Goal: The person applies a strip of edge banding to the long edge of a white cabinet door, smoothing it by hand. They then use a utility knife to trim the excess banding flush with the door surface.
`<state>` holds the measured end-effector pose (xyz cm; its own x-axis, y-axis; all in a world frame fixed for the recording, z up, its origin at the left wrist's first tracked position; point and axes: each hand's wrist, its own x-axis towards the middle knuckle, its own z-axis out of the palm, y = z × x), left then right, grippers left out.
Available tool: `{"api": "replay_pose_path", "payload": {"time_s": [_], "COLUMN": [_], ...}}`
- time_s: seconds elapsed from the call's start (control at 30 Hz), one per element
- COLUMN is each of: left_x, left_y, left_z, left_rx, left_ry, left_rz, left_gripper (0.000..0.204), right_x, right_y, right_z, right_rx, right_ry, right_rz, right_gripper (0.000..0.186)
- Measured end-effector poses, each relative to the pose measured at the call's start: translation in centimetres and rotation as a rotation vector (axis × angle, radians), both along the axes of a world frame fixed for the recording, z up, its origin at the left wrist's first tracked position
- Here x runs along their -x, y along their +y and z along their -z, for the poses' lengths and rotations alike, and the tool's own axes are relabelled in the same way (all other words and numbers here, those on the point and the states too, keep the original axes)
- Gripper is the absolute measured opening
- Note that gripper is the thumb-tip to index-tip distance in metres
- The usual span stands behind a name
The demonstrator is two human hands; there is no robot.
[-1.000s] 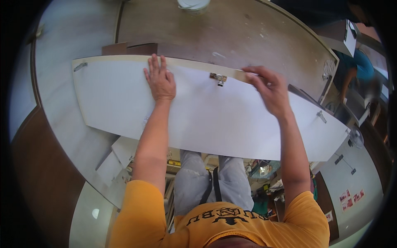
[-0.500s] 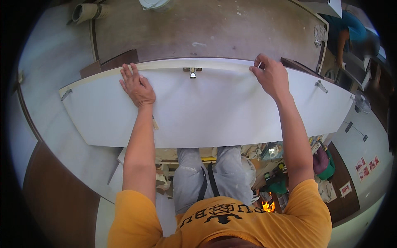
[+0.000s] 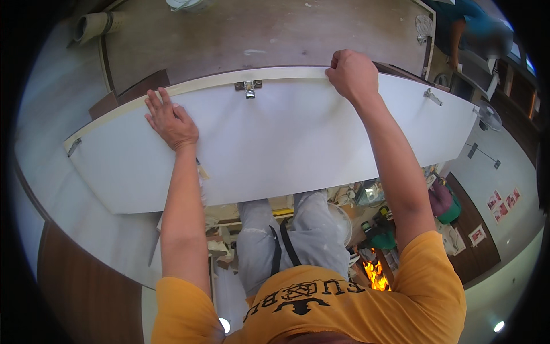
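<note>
A long white panel (image 3: 275, 143) lies across my front, with a pale cream strip (image 3: 212, 82) along its far edge. My left hand (image 3: 171, 121) rests flat on the panel's left part, its fingers spread toward that edge. At the far edge, right of the middle, my right hand (image 3: 353, 75) is closed with its knuckles up; its fingertips are hidden, and so is anything between them. A metal cabinet hinge (image 3: 248, 88) sits between my hands at the far edge. Similar hinges are at the left end (image 3: 74, 147) and toward the right end (image 3: 433, 97).
Beyond the panel spreads a large brown board (image 3: 275, 34). A tan roll (image 3: 94, 27) lies at the far left; a person in teal (image 3: 467, 14) is at the far right. Tools and scraps lie below, beside a bright orange flame-like patch (image 3: 375, 275).
The view has shifted, so the panel sits farther left and is slightly tilted. My right hand has turned over from a visible pinch to a closed, knuckles-up grip. My left hand stays on the panel.
</note>
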<state>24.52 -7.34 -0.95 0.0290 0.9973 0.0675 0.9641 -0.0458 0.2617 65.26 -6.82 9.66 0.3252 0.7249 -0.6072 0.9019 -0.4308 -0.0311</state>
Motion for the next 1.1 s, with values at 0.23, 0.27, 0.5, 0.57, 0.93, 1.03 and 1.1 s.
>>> {"api": "replay_pose_path", "payload": {"time_s": [0.23,0.27,0.5,0.57,0.93,1.03,1.1], "left_x": [0.2,0.3,0.1,0.1,0.0,0.1,0.2], "left_y": [0.0,0.0,0.0,-0.1,0.0,0.0,0.0], "left_z": [0.3,0.3,0.3,0.3,0.2,0.1,0.2], "left_rx": [0.000,-0.003,-0.017,-0.019,-0.020,-0.022,-0.018], "left_ry": [-0.010,-0.007,-0.004,0.001,-0.019,-0.025,-0.022], "left_rz": [-0.009,-0.008,-0.004,-0.005,0.000,-0.004,-0.005], "left_gripper": [0.065,0.065,0.061,0.061,0.061,0.060,0.060], "right_x": [0.5,0.5,-0.1,-0.1,-0.1,-0.2,-0.2], "right_y": [0.1,0.1,-0.5,-0.1,0.1,0.0,-0.1], "right_z": [0.5,0.4,1.8,1.5,1.1,1.4,1.5], "right_rx": [0.066,0.069,0.012,0.061,0.058,0.038,0.039], "right_ry": [-0.040,-0.042,-0.059,-0.052,-0.059,-0.064,-0.056], "right_rz": [0.020,0.019,0.041,0.044,0.107,0.117,0.117], "right_gripper": [0.022,0.023,0.023,0.030,0.026,0.027,0.028]}}
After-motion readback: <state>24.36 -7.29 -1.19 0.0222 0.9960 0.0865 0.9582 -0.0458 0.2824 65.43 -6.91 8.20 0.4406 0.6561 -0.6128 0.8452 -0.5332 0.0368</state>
